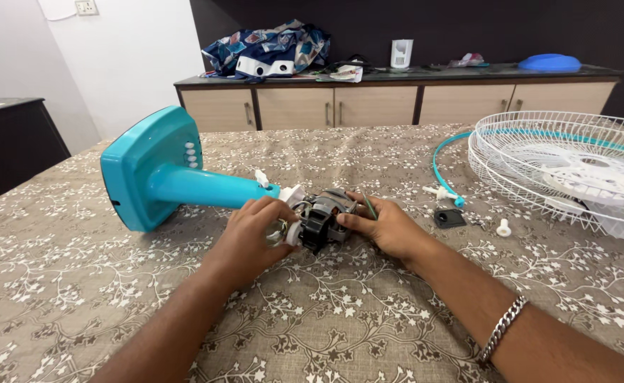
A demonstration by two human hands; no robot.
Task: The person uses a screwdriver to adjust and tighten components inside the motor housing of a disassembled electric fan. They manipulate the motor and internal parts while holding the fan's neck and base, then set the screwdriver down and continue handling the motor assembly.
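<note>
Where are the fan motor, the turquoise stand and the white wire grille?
fan motor point(324, 216), head view, on its dark housing between the hands.
turquoise stand point(205, 188), head view, on the round stem.
white wire grille point(532, 152), head view, on its wire spokes.

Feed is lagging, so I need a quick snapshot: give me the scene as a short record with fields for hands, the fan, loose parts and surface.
left hand: grips the front of the exposed fan motor
right hand: steadies the motor's other side, wrist bracelet
fan stand: turquoise, lying on its side
fan guard: white wire, right of the hands
loose parts: black piece, white knob
surface: floral tablecloth
</note>
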